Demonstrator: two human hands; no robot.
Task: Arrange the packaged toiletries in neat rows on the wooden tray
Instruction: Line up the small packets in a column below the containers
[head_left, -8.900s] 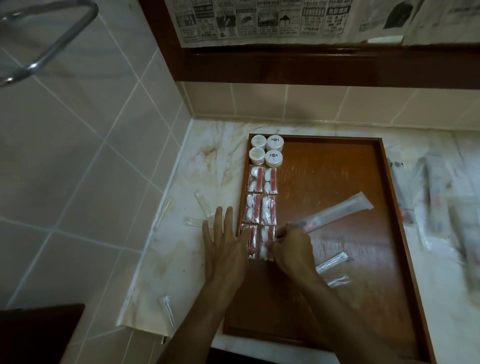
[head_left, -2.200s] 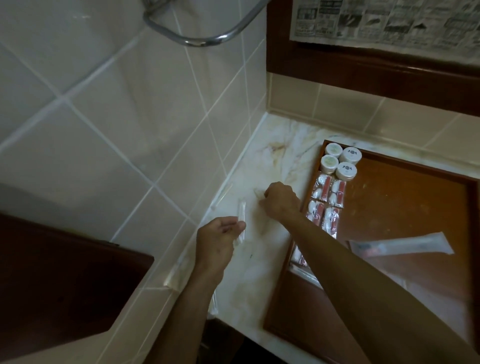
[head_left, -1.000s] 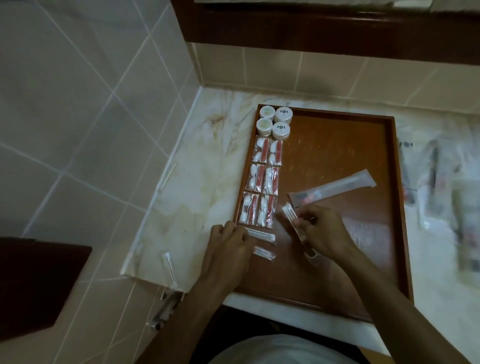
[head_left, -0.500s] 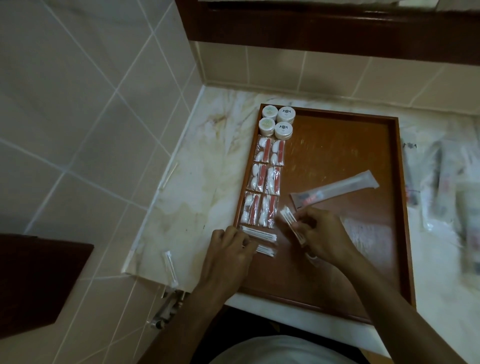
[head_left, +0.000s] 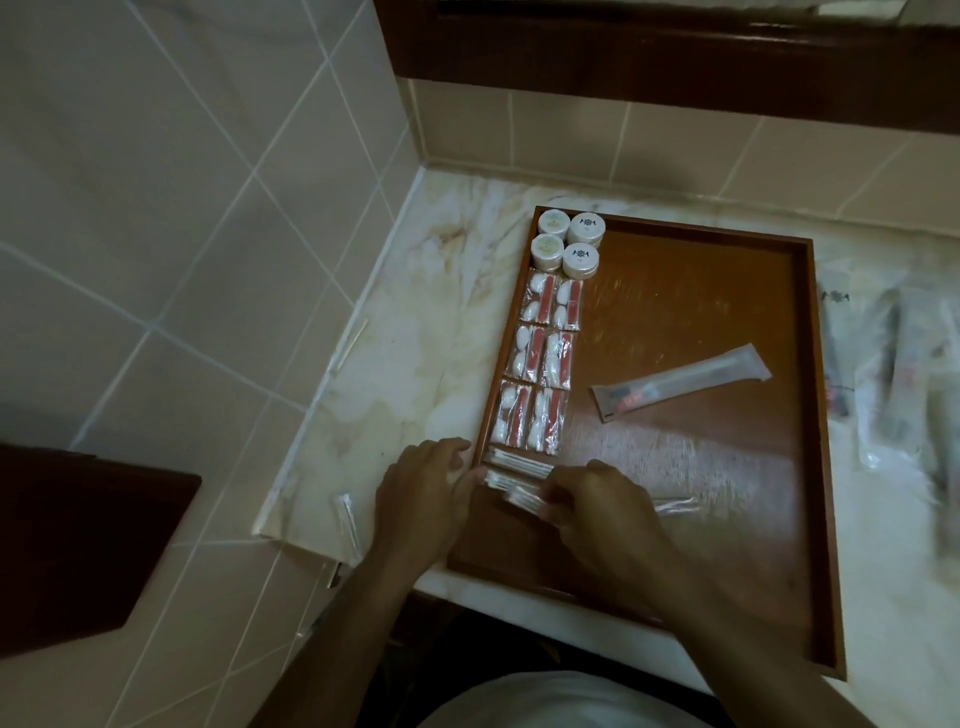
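Wooden tray on a marble worktop in a tiled corner. Along the tray's left wall run two neat columns: four round white jars at the far end, then six clear packets with red and white contents, then slim cotton-swab packets laid crosswise. The left hand rests at the tray's left rim, fingers loosely bent, fingertips touching the swab packets. The right hand pinches one swab packet just nearer than the others. A long toothbrush packet lies slanted mid-tray; another swab packet lies right of the right hand. One more swab packet sits at the worktop's near-left edge; blurred clear wrappers lie right of the tray.
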